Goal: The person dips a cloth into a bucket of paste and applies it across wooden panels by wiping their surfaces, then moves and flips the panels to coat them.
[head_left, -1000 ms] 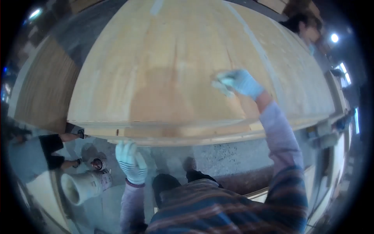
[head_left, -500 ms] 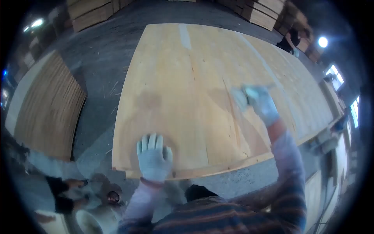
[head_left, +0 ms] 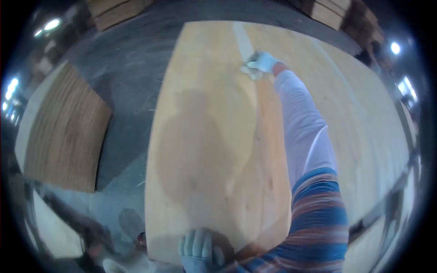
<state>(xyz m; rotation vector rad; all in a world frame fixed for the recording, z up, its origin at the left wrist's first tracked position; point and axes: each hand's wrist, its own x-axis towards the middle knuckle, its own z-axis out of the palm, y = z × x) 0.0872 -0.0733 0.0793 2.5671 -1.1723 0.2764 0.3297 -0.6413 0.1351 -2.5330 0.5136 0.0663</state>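
A large pale plywood panel [head_left: 168, 136] lies in front of me, with my shadow across it. My right hand [head_left: 264, 63], in a whitish glove, reaches far over the panel with its fingers closed round a flat, pale scraper [head_left: 250, 71]; the tool is blurred and partly covered by the hand. Just beyond it, a pale strip [head_left: 242, 37] runs to the panel's far edge. Down at the near edge, my gloved left hand [head_left: 198, 249] rests on the wood, fingers stretched out and holding nothing.
To the left stands a stack of wood sheets [head_left: 66, 132] on the grey floor [head_left: 125, 123]. More stacked wood [head_left: 118, 11] is at the back left, and another stack [head_left: 327, 12] at the back right. A pale board [head_left: 57, 227] shows at the lower left.
My right hand has swung forward and left with the scraper, towards the pale strip's near end. My view has shifted, and my left hand appears lower in it, still flat on the panel.
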